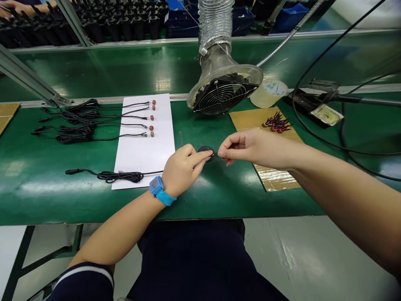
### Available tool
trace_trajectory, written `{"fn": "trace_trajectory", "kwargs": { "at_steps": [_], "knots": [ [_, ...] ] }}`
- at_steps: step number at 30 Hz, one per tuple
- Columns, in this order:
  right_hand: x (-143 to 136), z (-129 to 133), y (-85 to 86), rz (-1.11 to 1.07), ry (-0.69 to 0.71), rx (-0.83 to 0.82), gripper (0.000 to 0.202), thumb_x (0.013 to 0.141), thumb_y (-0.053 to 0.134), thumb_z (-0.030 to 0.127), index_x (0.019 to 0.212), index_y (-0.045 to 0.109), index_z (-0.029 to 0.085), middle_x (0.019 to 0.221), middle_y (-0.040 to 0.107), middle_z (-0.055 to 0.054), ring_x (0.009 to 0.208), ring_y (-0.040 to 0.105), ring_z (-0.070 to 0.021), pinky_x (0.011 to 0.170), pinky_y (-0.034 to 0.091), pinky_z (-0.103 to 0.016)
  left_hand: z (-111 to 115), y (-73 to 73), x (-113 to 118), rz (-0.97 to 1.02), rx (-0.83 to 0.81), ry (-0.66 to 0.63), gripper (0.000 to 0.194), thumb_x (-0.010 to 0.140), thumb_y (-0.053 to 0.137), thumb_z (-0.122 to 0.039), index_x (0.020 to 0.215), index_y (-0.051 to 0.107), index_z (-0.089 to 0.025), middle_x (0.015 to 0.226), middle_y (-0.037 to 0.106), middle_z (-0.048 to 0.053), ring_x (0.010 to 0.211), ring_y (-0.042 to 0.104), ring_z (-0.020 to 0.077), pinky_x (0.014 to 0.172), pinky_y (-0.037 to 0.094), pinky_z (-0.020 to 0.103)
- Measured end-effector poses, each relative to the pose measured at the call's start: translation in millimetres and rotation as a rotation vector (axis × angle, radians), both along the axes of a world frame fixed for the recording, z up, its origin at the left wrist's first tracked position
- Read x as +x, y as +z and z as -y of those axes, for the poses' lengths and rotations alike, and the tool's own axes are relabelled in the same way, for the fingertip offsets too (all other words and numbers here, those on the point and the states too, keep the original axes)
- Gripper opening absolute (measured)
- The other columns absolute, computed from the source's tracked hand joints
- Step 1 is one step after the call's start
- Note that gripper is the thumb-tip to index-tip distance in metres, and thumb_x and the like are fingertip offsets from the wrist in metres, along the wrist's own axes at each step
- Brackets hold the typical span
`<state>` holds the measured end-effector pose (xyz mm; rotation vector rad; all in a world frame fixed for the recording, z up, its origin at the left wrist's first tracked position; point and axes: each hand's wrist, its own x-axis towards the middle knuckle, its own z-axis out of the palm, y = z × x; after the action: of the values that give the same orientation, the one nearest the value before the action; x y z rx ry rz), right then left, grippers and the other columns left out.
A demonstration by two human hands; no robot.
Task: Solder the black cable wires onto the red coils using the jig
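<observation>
My left hand [184, 169], with a blue wrist strap [162, 191], pinches the end of a black cable [120, 176] whose coiled part lies to the left, across the lower edge of a white sheet [147, 154]. Opposite it, the fingertips of my right hand [242, 147] are closed on the thin wires at the cable's end. Just behind the fingers sits a round black disc [205, 149], partly hidden. On the white sheet, several stripped cable ends [144, 118] point at small reddish blocks [152, 118]; their black coils [79, 119] lie further left.
A fume hood with a fan grille [221, 98] hangs above the bench. Right of my hands is a brown board [277, 179] bearing short black-and-red pieces [277, 122]. Behind it stand a tape roll [269, 93] and a black holder [308, 104] with loose cables. Another person's hand [12, 6] shows top left.
</observation>
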<state>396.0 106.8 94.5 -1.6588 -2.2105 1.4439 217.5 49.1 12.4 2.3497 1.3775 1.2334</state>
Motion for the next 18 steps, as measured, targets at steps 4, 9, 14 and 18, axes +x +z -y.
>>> {"fn": "trace_trajectory", "kwargs": {
  "at_steps": [4, 9, 14, 18],
  "knots": [
    [-9, 3, 1.3, 0.107, 0.032, 0.107, 0.016, 0.073, 0.058, 0.035, 0.07, 0.063, 0.02, 0.06, 0.059, 0.002, 0.058, 0.054, -0.0096, 0.055, 0.04, -0.023, -1, -0.8, 0, -0.043, -0.024, 0.001, 0.023, 0.088, 0.05, -0.025, 0.101, 0.068, -0.017, 0.067, 0.047, 0.0, 0.061, 0.047, 0.0092, 0.055, 0.042, 0.022],
    [-2, 1, -1.2, -0.048, 0.009, 0.017, 0.028, 0.072, 0.058, 0.047, 0.077, 0.063, 0.02, 0.073, 0.063, 0.001, 0.066, 0.057, -0.0104, 0.063, 0.044, -0.024, -2, 1.5, 0, 0.088, -0.061, 0.009, 0.02, 0.084, 0.056, -0.021, 0.098, 0.069, -0.016, 0.066, 0.047, -0.001, 0.06, 0.048, 0.0078, 0.057, 0.043, 0.02],
    [7, -5, -9.8, -0.042, 0.105, 0.0, 0.037, 0.069, 0.059, 0.053, 0.085, 0.063, 0.02, 0.075, 0.062, 0.0, 0.07, 0.055, -0.0118, 0.063, 0.041, -0.025, -2, 2.2, -1, 0.112, -0.087, 0.012, 0.02, 0.084, 0.057, -0.022, 0.099, 0.069, -0.018, 0.065, 0.047, -0.002, 0.06, 0.048, 0.0078, 0.057, 0.043, 0.02],
    [4, -4, -14.8, -0.054, 0.081, 0.041, 0.037, 0.068, 0.059, 0.054, 0.079, 0.061, 0.019, 0.068, 0.056, 0.002, 0.063, 0.047, -0.0094, 0.059, 0.036, -0.024, -2, 1.5, -1, 0.105, -0.087, 0.037, 0.02, 0.084, 0.057, -0.023, 0.1, 0.069, -0.018, 0.064, 0.047, -0.001, 0.06, 0.048, 0.008, 0.056, 0.043, 0.02]
  ]
}}
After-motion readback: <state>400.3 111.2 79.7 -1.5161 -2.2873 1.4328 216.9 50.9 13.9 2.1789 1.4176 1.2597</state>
